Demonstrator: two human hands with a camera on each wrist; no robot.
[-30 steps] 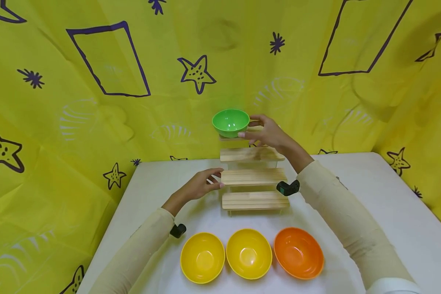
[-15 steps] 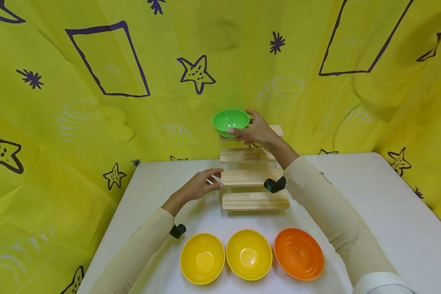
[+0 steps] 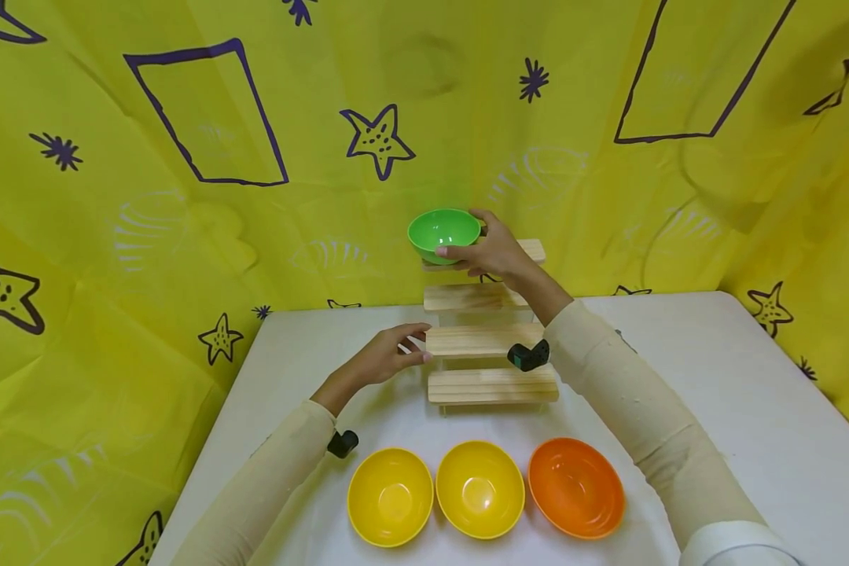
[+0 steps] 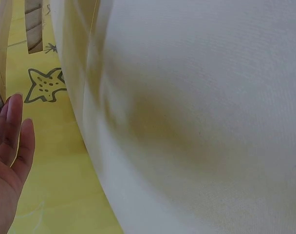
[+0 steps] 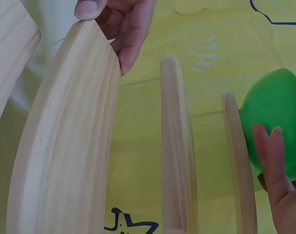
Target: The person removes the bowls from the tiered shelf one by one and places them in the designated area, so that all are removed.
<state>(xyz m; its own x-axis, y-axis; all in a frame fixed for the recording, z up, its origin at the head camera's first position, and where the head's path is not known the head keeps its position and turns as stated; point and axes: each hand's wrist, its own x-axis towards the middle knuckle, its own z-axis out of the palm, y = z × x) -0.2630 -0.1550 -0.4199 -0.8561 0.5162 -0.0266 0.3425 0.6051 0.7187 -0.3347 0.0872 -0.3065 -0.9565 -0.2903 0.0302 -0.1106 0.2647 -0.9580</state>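
On the white table, the right hand has closed around the green bowl; left hand steadies the stepped rack, fingers relaxed.

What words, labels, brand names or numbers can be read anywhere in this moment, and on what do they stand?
None: no readable text in any view.
The yellow backdrop bears only drawn stars, bursts and outlined quadrilaterals, no letters.
The green bowl, held by the right hand on the wooden step shelf, is unmarked.
The two yellow bowls and the orange bowl are plain.
The left hand touches the shelf's edge.
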